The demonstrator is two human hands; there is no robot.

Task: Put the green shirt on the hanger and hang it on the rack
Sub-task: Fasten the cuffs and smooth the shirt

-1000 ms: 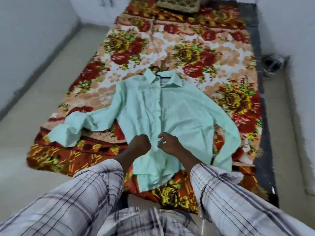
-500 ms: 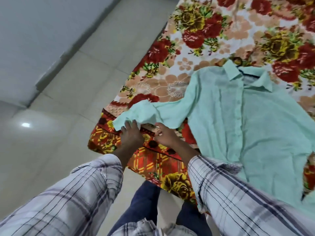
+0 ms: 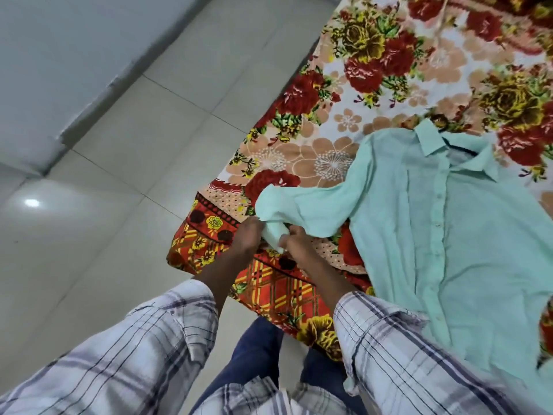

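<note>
green shirt (image 3: 449, 235) | flat on floral blanket (image 3: 299, 163) | hands: left hand (image 3: 247, 238), right hand (image 3: 294, 241) both pinching sleeve cuff (image 3: 273, 235)

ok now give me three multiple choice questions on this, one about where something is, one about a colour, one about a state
1. Where does the pale green button-up shirt lie?
A. on a wooden table
B. on the red and yellow floral blanket
C. over a chair

2. What colour is the hanger bar showing inside the collar?
A. dark
B. yellow
C. white

3. What state is the shirt's sleeve cuff in?
A. flat and untouched
B. gripped by both hands
C. gripped by one hand only

Answers:
1 B, the shirt is spread out on the blanket.
2 A, a dark bar crosses the collar opening.
3 B, the left hand and the right hand both pinch the cuff.
</note>
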